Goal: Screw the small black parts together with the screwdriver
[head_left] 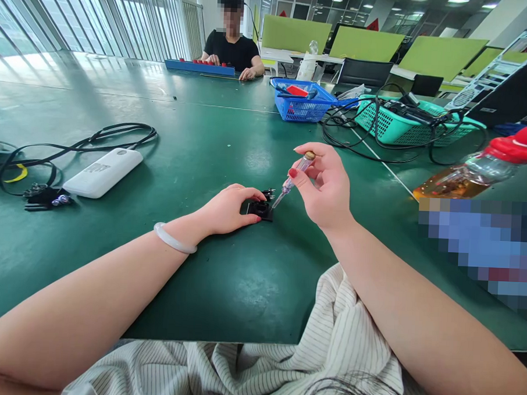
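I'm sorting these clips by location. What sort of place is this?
Probably an office workshop for electrical assembly: a long green-matted workbench, blue and teal plastic baskets of cables, green desk partitions behind. The right hand holds a clear-handled screwdriver.

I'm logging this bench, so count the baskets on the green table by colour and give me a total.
Blue basket: 1
Teal basket: 1
Total: 2
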Motion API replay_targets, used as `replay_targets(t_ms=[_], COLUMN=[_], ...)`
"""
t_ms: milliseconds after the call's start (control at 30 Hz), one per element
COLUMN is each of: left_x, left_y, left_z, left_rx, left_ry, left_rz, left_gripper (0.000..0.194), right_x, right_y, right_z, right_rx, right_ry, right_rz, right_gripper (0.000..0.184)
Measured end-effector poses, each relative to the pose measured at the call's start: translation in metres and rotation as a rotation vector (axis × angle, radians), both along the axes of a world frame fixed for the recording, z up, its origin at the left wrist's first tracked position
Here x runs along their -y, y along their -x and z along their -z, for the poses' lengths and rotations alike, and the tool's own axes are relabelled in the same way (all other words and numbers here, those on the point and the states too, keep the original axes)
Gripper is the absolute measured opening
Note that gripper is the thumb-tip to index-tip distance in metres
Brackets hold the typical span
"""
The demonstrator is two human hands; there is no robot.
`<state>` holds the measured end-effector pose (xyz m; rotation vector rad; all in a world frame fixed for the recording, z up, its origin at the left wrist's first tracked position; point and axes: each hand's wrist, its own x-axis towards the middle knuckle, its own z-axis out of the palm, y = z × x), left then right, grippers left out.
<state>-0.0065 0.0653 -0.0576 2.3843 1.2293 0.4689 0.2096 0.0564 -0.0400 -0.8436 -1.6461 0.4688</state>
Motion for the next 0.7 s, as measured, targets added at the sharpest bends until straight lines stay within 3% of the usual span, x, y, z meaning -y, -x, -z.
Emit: replay_targets(t_ms=[400,700], left_x=[-0.0003,-0.0006], left_y=[-0.0002,-0.0003], left_z=[0.0017,0.0009], left_rx=[0.023,0.01], left_ry=[-0.01,-0.038], left_rz=[0.007,0.016], left_gripper=[0.044,0.043], right_x=[0.0024,0.0098], right_y=[0.0037,0.0068], right_z=[-0.0007,-0.0025], right_rx=[0.139,0.051], right_ry=[-0.025,-0.047], right_rz=[-0.112,-0.225], right_gripper=[0.022,0.019])
